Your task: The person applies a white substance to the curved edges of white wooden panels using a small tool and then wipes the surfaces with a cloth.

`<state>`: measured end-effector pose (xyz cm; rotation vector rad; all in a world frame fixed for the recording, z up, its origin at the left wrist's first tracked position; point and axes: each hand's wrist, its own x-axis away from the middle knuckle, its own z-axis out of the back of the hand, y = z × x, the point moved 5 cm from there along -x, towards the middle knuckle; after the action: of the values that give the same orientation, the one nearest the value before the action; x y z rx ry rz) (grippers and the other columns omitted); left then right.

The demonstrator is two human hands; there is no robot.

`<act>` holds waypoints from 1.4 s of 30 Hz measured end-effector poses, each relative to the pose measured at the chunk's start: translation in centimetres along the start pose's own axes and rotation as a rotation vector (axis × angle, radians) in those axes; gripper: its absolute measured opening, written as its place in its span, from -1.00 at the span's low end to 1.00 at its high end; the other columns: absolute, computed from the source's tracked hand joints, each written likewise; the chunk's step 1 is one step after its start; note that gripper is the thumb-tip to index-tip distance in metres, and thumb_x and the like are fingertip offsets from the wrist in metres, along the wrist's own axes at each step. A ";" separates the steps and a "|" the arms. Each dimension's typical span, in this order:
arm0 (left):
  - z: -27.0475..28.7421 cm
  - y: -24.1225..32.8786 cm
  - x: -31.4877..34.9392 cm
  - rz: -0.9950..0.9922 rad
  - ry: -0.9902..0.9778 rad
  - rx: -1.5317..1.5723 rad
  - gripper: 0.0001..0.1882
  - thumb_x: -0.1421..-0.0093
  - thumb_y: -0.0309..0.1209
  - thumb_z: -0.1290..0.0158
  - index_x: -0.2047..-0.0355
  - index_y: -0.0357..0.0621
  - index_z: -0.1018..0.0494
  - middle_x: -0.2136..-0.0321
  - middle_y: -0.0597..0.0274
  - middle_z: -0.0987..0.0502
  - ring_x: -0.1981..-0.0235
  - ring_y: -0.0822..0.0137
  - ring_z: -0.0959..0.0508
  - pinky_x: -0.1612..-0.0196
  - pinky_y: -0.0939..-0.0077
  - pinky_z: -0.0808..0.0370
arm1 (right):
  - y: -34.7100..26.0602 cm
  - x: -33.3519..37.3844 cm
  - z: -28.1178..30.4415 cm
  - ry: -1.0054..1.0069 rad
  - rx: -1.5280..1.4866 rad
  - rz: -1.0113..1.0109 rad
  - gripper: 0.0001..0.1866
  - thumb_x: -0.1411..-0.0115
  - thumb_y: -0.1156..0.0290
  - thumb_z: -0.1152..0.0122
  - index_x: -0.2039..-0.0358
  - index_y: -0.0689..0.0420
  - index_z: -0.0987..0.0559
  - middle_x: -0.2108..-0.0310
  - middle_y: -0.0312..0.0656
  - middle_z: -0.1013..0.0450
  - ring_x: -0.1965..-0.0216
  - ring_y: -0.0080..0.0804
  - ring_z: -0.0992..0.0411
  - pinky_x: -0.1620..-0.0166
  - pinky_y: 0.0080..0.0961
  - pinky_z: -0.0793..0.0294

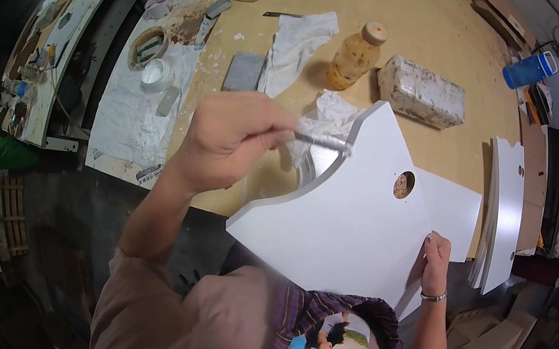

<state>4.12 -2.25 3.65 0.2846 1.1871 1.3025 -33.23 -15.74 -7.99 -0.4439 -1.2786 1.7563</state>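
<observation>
A large white panel point(331, 218) with a curved edge and a round hole leans tilted over the near side of the table, against my body. My left hand point(230, 142) is closed around a thin grey flat tool point(324, 141), whose far end meets the panel's curved left edge; motion blur hides its exact kind. At the panel's right side, my right hand point(435, 263) grips the edge, thumb on top and the other fingers mostly hidden behind. Another white panel point(451, 207) lies beneath it on the table.
Beyond the panel are a plastic bottle point(354, 59), a wrapped block point(422, 91), a white cloth point(296, 51) and a grey flat block point(244, 72). On the left sit a white jar point(157, 74) and a roll point(147, 46). White panels point(502, 215) stand stacked at right, near a blue jug point(526, 70).
</observation>
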 end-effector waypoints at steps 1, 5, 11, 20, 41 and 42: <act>0.0 0.0 0.0 0.000 0.000 0.001 -0.88 0.05 -0.70 -0.11 0.45 -0.30 -0.50 0.60 0.13 -0.50 0.61 0.28 -0.50 0.55 0.53 -0.38 | -0.2 0.0 0.0 0.004 0.016 0.015 -0.41 -0.27 -0.02 0.03 0.72 0.15 -0.17 0.72 -0.44 -0.04 0.61 -0.66 0.04 0.56 -0.57 0.10; 0.6 0.6 0.1 -0.051 0.000 -0.031 -0.87 0.06 -0.69 -0.12 0.45 -0.29 -0.50 0.60 0.13 -0.51 0.62 0.28 -0.51 0.55 0.52 -0.38 | -0.5 0.1 -0.1 0.007 0.009 -0.004 -0.45 -0.27 0.04 0.03 0.71 0.15 -0.17 0.72 -0.44 -0.03 0.61 -0.66 0.04 0.56 -0.57 0.09; 2.8 -3.9 1.7 0.260 0.267 -0.100 -0.95 -0.09 -0.65 -0.01 0.46 -0.36 -0.47 0.61 0.17 -0.48 0.58 0.45 -0.47 0.45 0.62 -0.37 | 0.4 1.1 1.1 0.099 0.040 0.013 -0.56 -0.26 0.24 0.05 0.71 0.14 -0.15 0.72 -0.45 0.01 0.62 -0.68 0.06 0.56 -0.55 0.09; 17.7 -24.0 13.1 0.761 0.745 -0.823 -0.83 -0.13 -0.31 -0.08 0.38 -0.13 -0.53 0.48 0.13 -0.55 0.44 0.13 -0.55 0.34 0.28 -0.44 | 1.5 3.1 2.2 0.209 -0.005 -0.024 -0.55 -0.26 0.27 0.02 0.70 0.08 -0.08 0.69 -0.46 0.05 0.59 -0.68 0.10 0.53 -0.56 0.14; -10.4 -19.0 3.1 0.405 -0.750 -0.420 -0.72 0.01 -0.51 -0.01 0.24 -0.19 -0.53 0.19 0.08 -0.55 0.17 0.13 -0.52 0.04 0.33 -0.41 | -1.3 4.3 2.2 0.211 0.110 0.014 -0.51 -0.30 0.19 0.03 0.70 0.16 -0.14 0.72 -0.43 0.00 0.63 -0.67 0.06 0.57 -0.56 0.09; -8.7 -18.8 2.8 0.473 -0.614 -0.323 -0.74 0.00 -0.52 -0.01 0.26 -0.22 -0.53 0.24 0.09 -0.56 0.21 0.15 -0.53 0.09 0.39 -0.42 | -1.1 4.4 2.5 0.218 0.103 0.006 -0.51 -0.30 0.19 0.03 0.70 0.16 -0.14 0.72 -0.43 0.00 0.63 -0.67 0.06 0.57 -0.56 0.08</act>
<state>7.74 -9.77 -15.56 0.6984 0.3871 1.6285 -36.86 -13.44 -5.06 -0.5637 -1.0301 1.7178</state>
